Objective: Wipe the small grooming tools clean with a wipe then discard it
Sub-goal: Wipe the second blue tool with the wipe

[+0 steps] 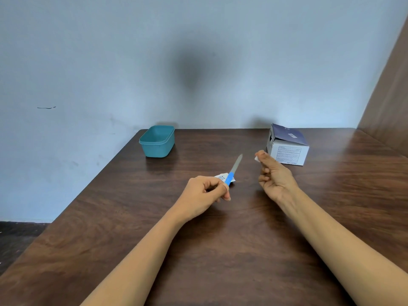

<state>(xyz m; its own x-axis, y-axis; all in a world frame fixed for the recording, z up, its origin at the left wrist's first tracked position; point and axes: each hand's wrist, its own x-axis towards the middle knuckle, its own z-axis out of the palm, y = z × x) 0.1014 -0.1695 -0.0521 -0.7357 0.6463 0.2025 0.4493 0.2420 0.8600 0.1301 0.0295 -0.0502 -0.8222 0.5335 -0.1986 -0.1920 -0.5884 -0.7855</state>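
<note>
Nail file and wipe held apart above the table.
Left hand clamps its fingers on the blue handle; right hand pinches the white wipe at its fingertips.

We see a dark wood counter set against a pale blue wall. A teal tub stands at its far left corner. A white box with a raised dark flap sits far right, near a brown panel. Dark floor shows at left.
</note>
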